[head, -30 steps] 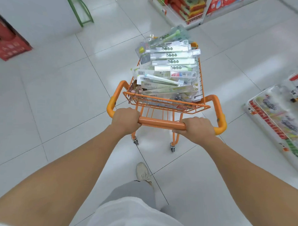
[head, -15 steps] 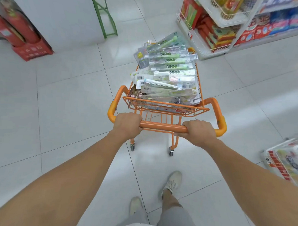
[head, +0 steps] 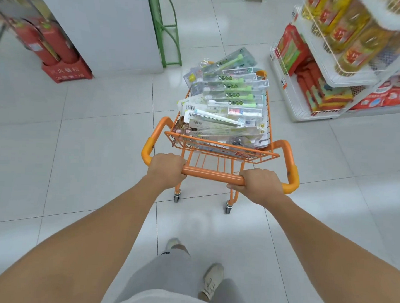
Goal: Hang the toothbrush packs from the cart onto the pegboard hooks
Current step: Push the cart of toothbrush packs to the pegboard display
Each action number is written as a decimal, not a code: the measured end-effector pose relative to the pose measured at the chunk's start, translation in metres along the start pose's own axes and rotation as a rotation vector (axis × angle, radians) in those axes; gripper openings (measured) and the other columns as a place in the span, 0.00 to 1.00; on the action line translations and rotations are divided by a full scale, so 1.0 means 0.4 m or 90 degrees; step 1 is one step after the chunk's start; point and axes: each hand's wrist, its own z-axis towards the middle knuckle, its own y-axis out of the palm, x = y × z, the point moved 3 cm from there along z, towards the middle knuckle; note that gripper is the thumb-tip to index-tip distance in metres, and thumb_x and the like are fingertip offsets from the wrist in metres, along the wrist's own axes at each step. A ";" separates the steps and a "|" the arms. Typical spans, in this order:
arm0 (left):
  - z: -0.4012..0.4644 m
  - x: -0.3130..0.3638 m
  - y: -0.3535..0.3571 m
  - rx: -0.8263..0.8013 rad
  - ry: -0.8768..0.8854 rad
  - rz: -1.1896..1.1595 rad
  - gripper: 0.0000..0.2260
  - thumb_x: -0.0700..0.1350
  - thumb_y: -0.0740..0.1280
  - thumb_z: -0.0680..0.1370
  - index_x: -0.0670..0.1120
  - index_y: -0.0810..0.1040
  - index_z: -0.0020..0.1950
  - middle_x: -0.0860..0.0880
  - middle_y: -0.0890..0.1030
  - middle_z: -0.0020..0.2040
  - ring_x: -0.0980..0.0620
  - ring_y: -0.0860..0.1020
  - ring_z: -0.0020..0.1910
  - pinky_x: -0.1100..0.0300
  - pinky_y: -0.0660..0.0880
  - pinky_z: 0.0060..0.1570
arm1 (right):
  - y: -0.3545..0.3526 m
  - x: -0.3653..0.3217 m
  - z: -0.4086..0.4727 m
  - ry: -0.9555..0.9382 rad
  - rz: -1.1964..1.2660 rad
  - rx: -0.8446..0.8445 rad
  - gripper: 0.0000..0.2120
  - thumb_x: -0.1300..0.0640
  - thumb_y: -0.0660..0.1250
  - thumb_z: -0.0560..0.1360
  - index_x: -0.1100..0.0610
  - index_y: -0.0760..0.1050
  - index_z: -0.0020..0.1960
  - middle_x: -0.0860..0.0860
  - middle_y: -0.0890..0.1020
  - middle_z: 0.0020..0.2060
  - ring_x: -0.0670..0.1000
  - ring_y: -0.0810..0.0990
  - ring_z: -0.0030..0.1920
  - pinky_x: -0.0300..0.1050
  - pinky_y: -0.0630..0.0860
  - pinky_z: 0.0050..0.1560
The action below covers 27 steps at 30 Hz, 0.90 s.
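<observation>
A person's left hand (head: pixel 165 170) and right hand (head: pixel 260 186) both curl tightly around the handle bar of an orange cart (head: pixel 287 154), whose basket is heaped rim to rim with toothbrush packs (head: pixel 227 107). The flat blister packs look light, stiff and slick, likely best pinched at the card's top edge near the hang hole; no pegboard is in view.

The floor (head: pixel 92 147) to the left of the cart (head: pixel 219 149) is open, and so is the floor near the person's shoes. On the far right a white rack (head: pixel 309 96) full of boxes and bottles stands just beside the cart's far corner, so there is little room on that side. Far ahead a white wall block (head: pixel 103 30) and a green frame (head: pixel 169 30) stand in the way, with red fire tanks (head: pixel 48 44) at the far left.
</observation>
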 end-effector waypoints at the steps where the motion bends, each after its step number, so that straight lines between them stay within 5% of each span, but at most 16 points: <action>1: 0.050 -0.009 -0.015 0.003 -0.002 0.001 0.08 0.53 0.63 0.76 0.54 0.73 0.38 0.54 0.76 0.34 0.52 0.77 0.36 0.58 0.74 0.37 | -0.016 0.024 0.050 -0.003 -0.002 0.001 0.27 0.24 0.54 0.73 0.47 0.75 0.43 0.44 0.78 0.34 0.48 0.78 0.37 0.47 0.78 0.41; 8: 0.415 -0.099 -0.126 -0.002 -0.039 -0.016 0.11 0.58 0.63 0.77 0.53 0.78 0.42 0.54 0.77 0.35 0.52 0.78 0.36 0.56 0.78 0.40 | -0.146 0.168 0.421 -0.011 -0.005 0.005 0.28 0.23 0.54 0.72 0.45 0.77 0.47 0.43 0.79 0.34 0.46 0.78 0.36 0.47 0.79 0.42; 20: 0.914 -0.202 -0.341 -0.001 -0.120 -0.041 0.08 0.54 0.64 0.76 0.53 0.75 0.39 0.55 0.75 0.34 0.51 0.77 0.38 0.58 0.72 0.38 | -0.366 0.378 0.973 -0.086 0.004 -0.007 0.26 0.25 0.57 0.72 0.47 0.73 0.40 0.45 0.77 0.33 0.49 0.77 0.36 0.47 0.75 0.38; 27: 1.126 -0.211 -0.435 -0.053 -0.262 -0.011 0.08 0.54 0.64 0.76 0.51 0.76 0.44 0.52 0.77 0.39 0.48 0.77 0.44 0.53 0.70 0.50 | -0.469 0.448 1.217 -0.190 0.031 -0.056 0.27 0.27 0.58 0.74 0.51 0.73 0.44 0.48 0.76 0.36 0.52 0.78 0.40 0.49 0.76 0.41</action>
